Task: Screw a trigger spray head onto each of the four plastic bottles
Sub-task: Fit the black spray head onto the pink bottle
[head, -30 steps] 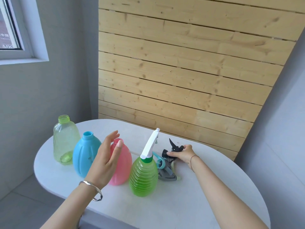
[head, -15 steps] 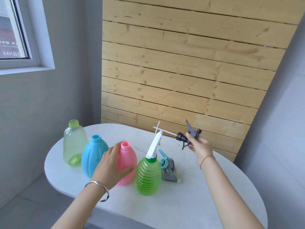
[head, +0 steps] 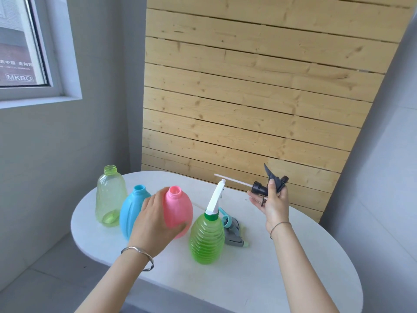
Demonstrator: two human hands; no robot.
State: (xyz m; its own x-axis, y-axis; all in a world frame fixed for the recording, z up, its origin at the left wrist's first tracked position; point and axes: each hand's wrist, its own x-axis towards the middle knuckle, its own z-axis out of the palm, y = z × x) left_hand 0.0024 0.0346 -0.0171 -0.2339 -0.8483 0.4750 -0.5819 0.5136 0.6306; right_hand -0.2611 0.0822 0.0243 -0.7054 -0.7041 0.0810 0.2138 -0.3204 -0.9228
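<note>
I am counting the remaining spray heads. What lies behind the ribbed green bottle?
Behind the ribbed green bottle, a grey and teal spray head lies on the table. The bottle covers part of it, so more heads there cannot be excluded.

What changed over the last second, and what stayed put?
The right hand lifted the black spray head off the table into the air. The left hand, open before, closed on the pink bottle. The other three bottles and the spray heads lying on the table kept their places.

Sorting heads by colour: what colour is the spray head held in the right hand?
Black, with a pale dip tube; head view: spray head in the right hand.
</note>
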